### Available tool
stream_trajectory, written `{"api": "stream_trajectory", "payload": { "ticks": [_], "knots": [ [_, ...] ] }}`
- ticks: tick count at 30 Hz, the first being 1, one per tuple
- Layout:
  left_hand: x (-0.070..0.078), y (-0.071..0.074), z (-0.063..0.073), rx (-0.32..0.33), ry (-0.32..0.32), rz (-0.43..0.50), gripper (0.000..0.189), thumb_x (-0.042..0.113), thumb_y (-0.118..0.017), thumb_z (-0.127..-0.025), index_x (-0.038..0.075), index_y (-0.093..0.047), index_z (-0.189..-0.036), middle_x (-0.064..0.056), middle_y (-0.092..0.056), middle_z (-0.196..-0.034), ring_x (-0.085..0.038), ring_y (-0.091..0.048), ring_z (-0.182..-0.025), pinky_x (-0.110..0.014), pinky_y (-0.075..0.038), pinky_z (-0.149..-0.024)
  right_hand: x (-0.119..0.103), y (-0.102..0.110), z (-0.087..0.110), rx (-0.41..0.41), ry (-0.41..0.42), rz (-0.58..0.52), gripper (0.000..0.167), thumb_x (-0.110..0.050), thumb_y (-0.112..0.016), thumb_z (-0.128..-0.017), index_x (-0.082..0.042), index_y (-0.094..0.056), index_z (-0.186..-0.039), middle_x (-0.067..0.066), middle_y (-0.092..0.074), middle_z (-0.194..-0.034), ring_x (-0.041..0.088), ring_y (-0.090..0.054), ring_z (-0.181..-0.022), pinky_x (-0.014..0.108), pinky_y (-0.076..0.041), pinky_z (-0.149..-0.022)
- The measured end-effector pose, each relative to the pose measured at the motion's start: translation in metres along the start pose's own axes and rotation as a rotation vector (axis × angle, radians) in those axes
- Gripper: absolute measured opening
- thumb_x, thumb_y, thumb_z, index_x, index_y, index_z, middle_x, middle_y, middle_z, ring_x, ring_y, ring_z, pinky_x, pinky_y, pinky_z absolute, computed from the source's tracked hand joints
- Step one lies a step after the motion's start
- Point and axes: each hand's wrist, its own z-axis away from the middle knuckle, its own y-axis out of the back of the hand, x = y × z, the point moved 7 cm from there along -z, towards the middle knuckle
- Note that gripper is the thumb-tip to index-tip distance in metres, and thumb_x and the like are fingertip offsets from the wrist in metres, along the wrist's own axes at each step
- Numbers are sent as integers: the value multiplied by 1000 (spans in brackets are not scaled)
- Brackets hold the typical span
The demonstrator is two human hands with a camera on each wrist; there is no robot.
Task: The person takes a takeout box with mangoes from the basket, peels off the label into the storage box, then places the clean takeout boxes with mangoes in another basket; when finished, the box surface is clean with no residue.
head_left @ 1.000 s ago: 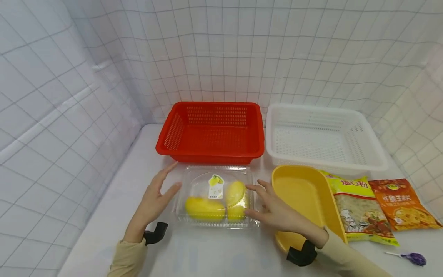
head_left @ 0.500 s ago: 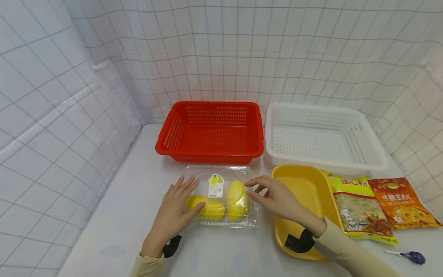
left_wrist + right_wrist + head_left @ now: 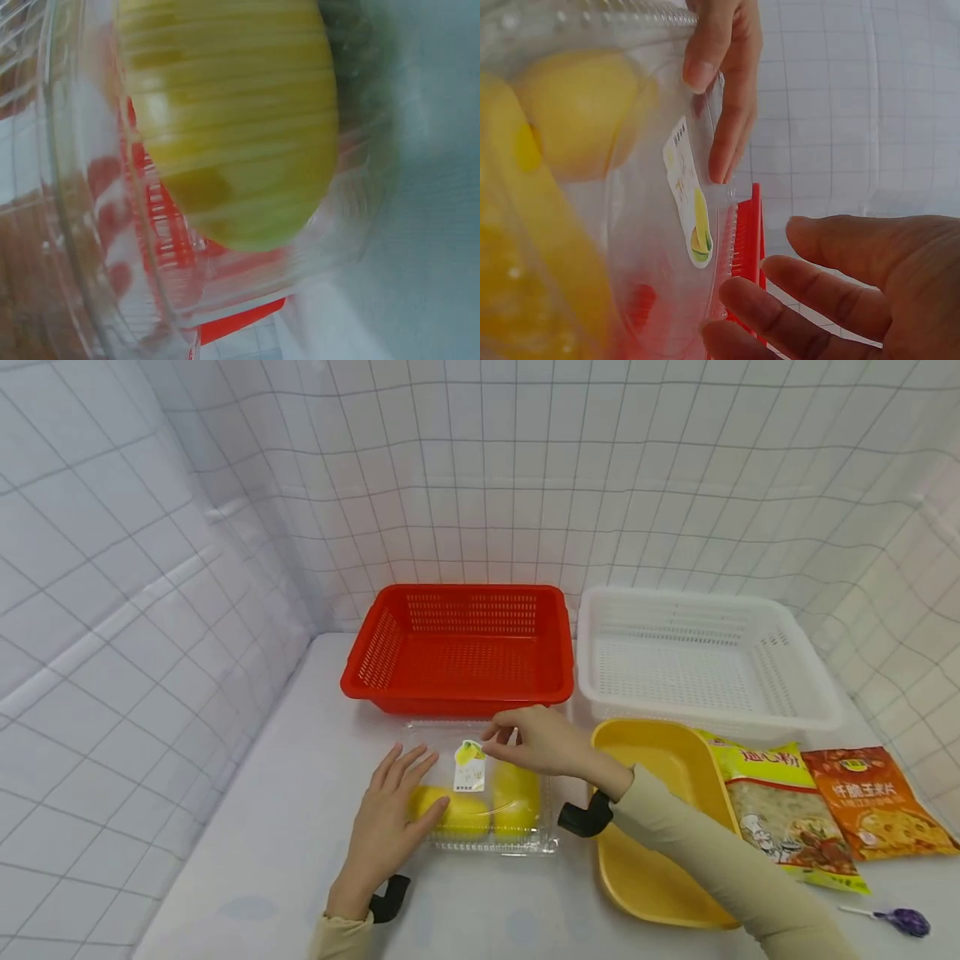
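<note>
A clear plastic clamshell box [image 3: 525,847] lies in front of the red basket, with yellow oblong fruits [image 3: 461,817] inside and a white fruit sticker [image 3: 470,768] on its lid. My left hand [image 3: 390,818] rests on the lid's left side, fingers spread and fairly straight. Over the lid's right half is my right hand [image 3: 543,739], thumb and fingers loosely bent close to the sticker. In the right wrist view nothing is between the parted fingers of the right hand [image 3: 832,292], which are near the lid's far edge. One fruit [image 3: 232,127] fills the left wrist view.
Behind the box stand a red basket [image 3: 457,706] and a white basket [image 3: 708,718]. A yellow tray [image 3: 660,893] lies under my right sleeve. Further right are a pasta bag [image 3: 783,810], an orange snack bag [image 3: 877,802] and a purple lollipop [image 3: 907,922].
My left hand has come right from beside the box onto its lid. The right hand has moved from the box's right edge up and left over the lid.
</note>
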Motion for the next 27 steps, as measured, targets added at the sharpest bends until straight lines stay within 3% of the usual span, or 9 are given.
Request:
{"api": "stream_trajectory", "payload": {
  "ticks": [7, 20, 27],
  "knots": [
    [2, -1, 0, 21, -8, 11, 59, 35, -67, -86, 14, -51, -138, -5, -40, -145, -27, -18, -140, -57, -25, -105, 2, -11, -21, -132, -60, 84, 23, -36, -74, -82, -19, -71, -98, -11, -59, -73, 9, -53, -64, 24, -46, -55],
    [3, 0, 0, 33, -9, 14, 58, 35, -68, -85, 15, -52, -137, -5, -41, -144, -28, -18, -140, -59, -25, -104, 3, -25, -33, -195, -152, 168, 34, -34, -80, -76, -20, -63, -101, -8, -55, -73, 12, -52, -67, 28, -42, -60],
    [2, 0, 1, 34, 2, 20, 58, 34, -69, -84, 14, -53, -137, -5, -42, -144, -27, -18, -140, -60, -25, -104, 1, -27, -33, -202, -163, 195, 36, -36, -80, -76, -20, -62, -103, -8, -54, -74, 12, -52, -68, 28, -41, -60]
  ]
}}
